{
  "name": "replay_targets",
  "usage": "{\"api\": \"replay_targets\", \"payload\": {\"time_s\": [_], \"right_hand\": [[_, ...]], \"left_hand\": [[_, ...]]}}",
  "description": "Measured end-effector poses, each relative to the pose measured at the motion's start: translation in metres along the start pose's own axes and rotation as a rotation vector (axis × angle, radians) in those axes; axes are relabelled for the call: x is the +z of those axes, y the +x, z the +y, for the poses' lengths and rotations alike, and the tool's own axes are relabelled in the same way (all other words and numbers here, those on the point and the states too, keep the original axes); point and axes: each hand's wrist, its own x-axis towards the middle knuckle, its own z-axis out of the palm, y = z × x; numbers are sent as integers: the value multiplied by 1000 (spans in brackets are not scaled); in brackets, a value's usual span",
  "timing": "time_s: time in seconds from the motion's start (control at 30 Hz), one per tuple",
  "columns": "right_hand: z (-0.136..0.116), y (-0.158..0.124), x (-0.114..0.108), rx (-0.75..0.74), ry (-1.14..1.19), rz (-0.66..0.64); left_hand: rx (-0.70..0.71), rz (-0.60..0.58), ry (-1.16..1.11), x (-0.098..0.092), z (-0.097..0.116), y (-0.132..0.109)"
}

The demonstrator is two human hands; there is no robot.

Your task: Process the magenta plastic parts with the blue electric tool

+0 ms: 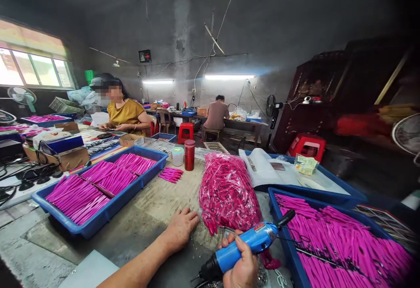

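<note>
My right hand is wrapped round a blue electric screwdriver, its black nose end pointing down to the left. My left hand lies palm down on the worn tabletop, fingers slightly bent, with nothing seen in it. Just beyond both hands stands a clear plastic bag stuffed with pinkish-red pieces. A small pile of slim magenta pieces lies farther back on the table. Small metal bits, too tiny to name, are scattered below the screwdriver.
A blue tray of magenta pieces is at left, another blue tray at right. A red bottle and a lidded tub stand behind. One person sits across the table; another person works by the wall.
</note>
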Motion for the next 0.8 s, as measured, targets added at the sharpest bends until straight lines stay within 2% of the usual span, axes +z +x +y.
{"api": "replay_targets", "payload": {"time_s": [0.1,0.2,0.4,0.53,0.8], "right_hand": [[1,0,-1,17,15,11],[1,0,0,24,15,8],[-3,-2,4,56,23,20],[-4,-2,5,78,40,52],[-2,1,3,67,40,61]], "left_hand": [[-20,-36,-1,2,1,1],[-18,-22,-15,2,1,-4],[41,-55,-32,-6,0,-28],[46,-46,-48,-4,-3,-45],[-93,-3,-91,-4,-13,-57]]}}
